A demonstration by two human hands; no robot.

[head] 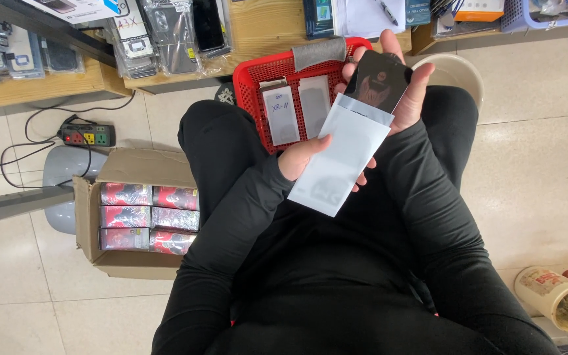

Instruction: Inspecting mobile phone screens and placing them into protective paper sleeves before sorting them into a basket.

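Here the left hand pinches the side of a white paper sleeve, while the right hand grips a dark glossy flat sheet that sits partly inside the sleeve's open top, roughly half of it showing above the rim. Both are held over the lap, just in front of a red plastic basket holding at least 2 similar pale sleeves. So the sheet and sleeve are only partway joined. A cardboard box of packs stands on the floor to the left
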